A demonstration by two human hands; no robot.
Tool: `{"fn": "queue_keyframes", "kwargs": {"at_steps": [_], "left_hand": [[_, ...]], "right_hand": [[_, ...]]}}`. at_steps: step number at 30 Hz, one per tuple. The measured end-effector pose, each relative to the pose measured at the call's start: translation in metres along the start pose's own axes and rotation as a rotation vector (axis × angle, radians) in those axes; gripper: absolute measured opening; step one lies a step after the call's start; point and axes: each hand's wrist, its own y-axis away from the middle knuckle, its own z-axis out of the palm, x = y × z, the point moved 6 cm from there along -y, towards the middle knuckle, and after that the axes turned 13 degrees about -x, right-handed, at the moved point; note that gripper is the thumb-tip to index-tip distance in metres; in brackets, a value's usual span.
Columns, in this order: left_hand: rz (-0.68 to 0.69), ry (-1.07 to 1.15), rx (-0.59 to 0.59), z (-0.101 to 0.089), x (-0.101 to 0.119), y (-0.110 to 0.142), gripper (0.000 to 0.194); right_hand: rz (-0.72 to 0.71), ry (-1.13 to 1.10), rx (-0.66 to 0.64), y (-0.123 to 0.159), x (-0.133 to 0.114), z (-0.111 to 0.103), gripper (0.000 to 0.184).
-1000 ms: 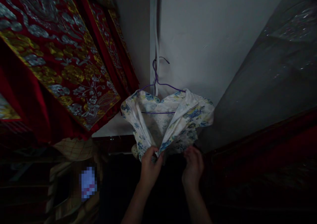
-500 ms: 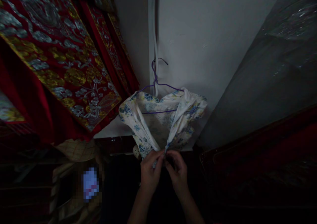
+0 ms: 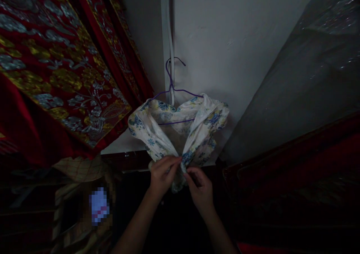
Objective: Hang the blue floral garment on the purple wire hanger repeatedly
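The floral shirt [image 3: 152,139] hangs on a purple wire hanger [image 3: 171,87] in front of the pale wall [image 3: 225,51]. The left hand [image 3: 164,173] pinches the front where its edges meet; just to the right and nearer, the right hand [image 3: 201,186] pinches the edge lower down. A light fingertip grip, edges level and flat, would likely serve best, without dragging the hanger sideways.

Shirt [image 3: 197,128] on hanger [image 3: 171,86] before wall [image 3: 219,40], drapery [image 3: 81,81] at left.
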Motion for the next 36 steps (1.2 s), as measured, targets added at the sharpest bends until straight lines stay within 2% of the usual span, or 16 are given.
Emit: {"fn": "queue_keyframes", "kwargs": {"at_steps": [4,8,10,12,14,17,19,22,25,27,30,36], "left_hand": [[0.034,-0.087,0.032,-0.033,-0.004,-0.058,0.015],[0.115,-0.212,0.037,-0.064,0.003,-0.123,0.01],[0.126,-0.242,0.074,-0.076,0.008,-0.146,0.009],[0.103,-0.229,0.138,-0.085,0.01,-0.157,0.008],[0.071,-0.182,0.18,-0.086,0.011,-0.158,0.008],[0.081,-0.165,0.14,-0.076,0.017,-0.148,0.009],[0.128,-0.192,0.092,-0.067,0.022,-0.14,0.009],[0.179,-0.222,0.09,-0.061,0.027,-0.132,0.007],[0.21,-0.222,0.144,-0.063,0.03,-0.13,0.004],[0.228,-0.217,0.171,-0.065,0.031,-0.129,0.005],[0.219,-0.2,0.189,-0.068,0.028,-0.124,0.006],[0.21,-0.167,0.107,-0.062,0.015,-0.11,0.008]], "right_hand": [[0.021,0.002,-0.046,-0.001,0.001,-0.004,0.015],[0.045,-0.023,-0.113,-0.004,0.008,-0.011,0.02],[0.062,-0.009,-0.141,-0.006,0.014,-0.017,0.022],[0.073,0.025,-0.185,-0.008,0.021,-0.023,0.023],[0.061,0.064,-0.246,-0.014,0.023,-0.028,0.023],[-0.003,0.105,-0.279,-0.036,0.007,-0.035,0.018],[-0.07,0.081,-0.253,-0.06,-0.019,-0.04,0.019],[-0.218,0.028,-0.231,-0.104,-0.074,-0.04,0.034],[-0.389,0.066,-0.249,-0.145,-0.125,-0.029,0.038],[-0.475,0.164,-0.293,-0.163,-0.146,-0.017,0.031],[-0.521,0.323,-0.364,-0.175,-0.158,-0.006,0.012],[-0.466,0.516,-0.631,-0.175,-0.162,-0.007,0.012]]}}
